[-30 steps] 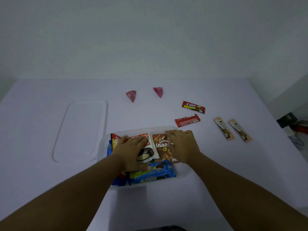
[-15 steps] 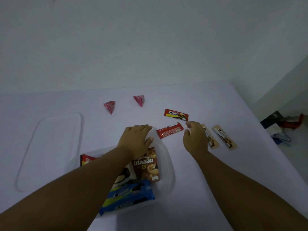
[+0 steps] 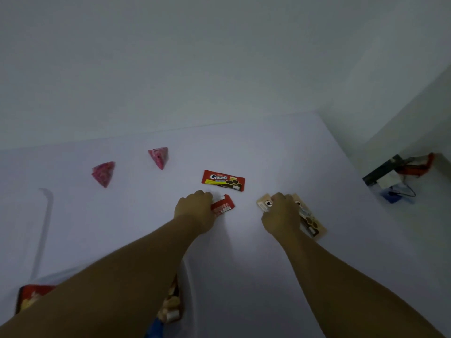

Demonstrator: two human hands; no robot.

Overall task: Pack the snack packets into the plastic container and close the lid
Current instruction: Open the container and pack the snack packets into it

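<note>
Left hand [image 3: 195, 211] curled on small red packet [image 3: 223, 206] at frame centre, right hand [image 3: 280, 215] apparently gripping beige packets [image 3: 310, 220] centre-right, grip partly hidden.

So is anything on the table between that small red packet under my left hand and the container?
Nothing visible does. The left hand grips the small red packet; only bare table lies toward the container, where the left forearm crosses.

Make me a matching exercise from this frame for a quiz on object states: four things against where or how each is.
Things:
1. small red packet
2. Cream-O packet
3. beige sachets
4. pink pyramid packets

States:
A. under the right hand
B. far left on the table
C. at the left hand
D. lying untouched between the hands

Pairs: 1-C, 2-D, 3-A, 4-B
</note>
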